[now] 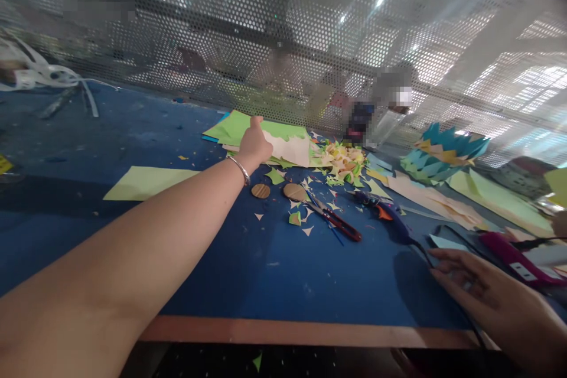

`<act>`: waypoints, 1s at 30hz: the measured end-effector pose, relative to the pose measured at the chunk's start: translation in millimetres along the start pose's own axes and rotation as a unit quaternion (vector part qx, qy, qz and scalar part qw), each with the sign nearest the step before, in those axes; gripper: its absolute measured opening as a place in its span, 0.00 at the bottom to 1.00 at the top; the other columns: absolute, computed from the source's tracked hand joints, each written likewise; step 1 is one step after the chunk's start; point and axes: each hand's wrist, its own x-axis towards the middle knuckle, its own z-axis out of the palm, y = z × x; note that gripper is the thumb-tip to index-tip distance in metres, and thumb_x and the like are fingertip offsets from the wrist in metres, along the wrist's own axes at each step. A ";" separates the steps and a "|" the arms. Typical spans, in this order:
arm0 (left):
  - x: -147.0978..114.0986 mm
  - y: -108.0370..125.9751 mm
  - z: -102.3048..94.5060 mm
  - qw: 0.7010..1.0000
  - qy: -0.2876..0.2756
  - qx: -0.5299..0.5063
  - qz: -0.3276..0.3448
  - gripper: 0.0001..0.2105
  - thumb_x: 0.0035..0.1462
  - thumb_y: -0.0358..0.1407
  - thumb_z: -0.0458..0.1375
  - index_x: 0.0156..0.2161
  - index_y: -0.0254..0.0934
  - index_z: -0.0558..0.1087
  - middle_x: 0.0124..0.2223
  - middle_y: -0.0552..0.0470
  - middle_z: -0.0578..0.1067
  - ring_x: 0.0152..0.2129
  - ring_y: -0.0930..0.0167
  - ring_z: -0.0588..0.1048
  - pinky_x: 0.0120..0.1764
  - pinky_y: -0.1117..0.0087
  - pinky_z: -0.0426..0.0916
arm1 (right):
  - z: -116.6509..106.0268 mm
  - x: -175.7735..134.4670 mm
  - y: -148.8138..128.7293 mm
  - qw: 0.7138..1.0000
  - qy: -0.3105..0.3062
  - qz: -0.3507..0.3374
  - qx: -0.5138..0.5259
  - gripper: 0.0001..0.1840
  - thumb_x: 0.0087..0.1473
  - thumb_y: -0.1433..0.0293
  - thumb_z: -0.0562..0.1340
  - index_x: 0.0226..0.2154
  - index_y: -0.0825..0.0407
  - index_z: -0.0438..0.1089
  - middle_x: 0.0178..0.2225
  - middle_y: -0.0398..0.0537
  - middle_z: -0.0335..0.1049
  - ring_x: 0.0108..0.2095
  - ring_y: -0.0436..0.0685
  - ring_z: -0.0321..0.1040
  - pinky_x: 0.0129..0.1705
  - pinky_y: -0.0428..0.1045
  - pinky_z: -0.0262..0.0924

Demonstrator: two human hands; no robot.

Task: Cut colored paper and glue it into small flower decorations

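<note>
My left hand (256,144) reaches far forward over a stack of green paper (279,128) and a cream sheet with a jagged edge (290,147). Its thumb side shows; the other fingers are hidden, so I cannot tell whether they grip a sheet. At the lower right my right hand (491,292) hovers with fingers loosely bent and apart, nearest the dark cord of a blue glue gun (396,221). Red-handled scissors (339,224) lie between the hands, beside two round cardboard discs, one (260,191) left of the other (295,192).
Cut paper scraps (343,162) are heaped beyond the scissors. A teal paper crown-like piece (443,153) stands at the right, near a magenta power strip (518,257). A pale green sheet (148,182) lies at left. A perforated metal screen (248,53) closes off the back.
</note>
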 end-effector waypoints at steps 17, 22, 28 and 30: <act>-9.2 -4.3 0.3 0.984 0.028 0.174 0.018 0.26 0.55 0.32 0.59 0.59 0.34 0.65 0.58 0.29 0.67 0.59 0.44 0.61 0.57 0.48 0.55 | -6.4 17.6 -83.9 0.988 -0.080 -0.128 -0.027 0.17 0.60 0.54 0.58 0.44 0.44 0.75 0.41 0.50 0.77 0.38 0.61 0.74 0.39 0.55 0.67; -7.6 -8.1 3.3 0.981 0.011 0.193 0.025 0.23 0.54 0.32 0.58 0.57 0.35 0.69 0.54 0.30 0.71 0.56 0.44 0.64 0.54 0.48 0.56 | 7.6 48.3 -145.7 0.953 -0.127 -0.273 -0.027 0.14 0.63 0.61 0.57 0.45 0.47 0.74 0.41 0.50 0.76 0.37 0.58 0.72 0.37 0.51 0.63; -2.6 -12.8 8.5 0.979 -0.007 0.200 0.040 0.18 0.55 0.32 0.55 0.51 0.37 0.73 0.51 0.32 0.73 0.55 0.46 0.65 0.54 0.48 0.56 | 24.4 70.3 -169.4 0.929 -0.176 -0.314 -0.088 0.09 0.60 0.68 0.57 0.34 0.50 0.72 0.34 0.48 0.72 0.35 0.58 0.68 0.37 0.51 0.58; -1.5 -13.7 10.6 0.979 -0.005 0.197 0.044 0.17 0.55 0.32 0.55 0.50 0.37 0.73 0.51 0.32 0.74 0.55 0.46 0.65 0.54 0.48 0.56 | 27.7 73.2 -168.8 0.934 -0.180 -0.298 -0.077 0.07 0.59 0.68 0.57 0.32 0.50 0.71 0.33 0.47 0.71 0.33 0.57 0.67 0.36 0.51 0.57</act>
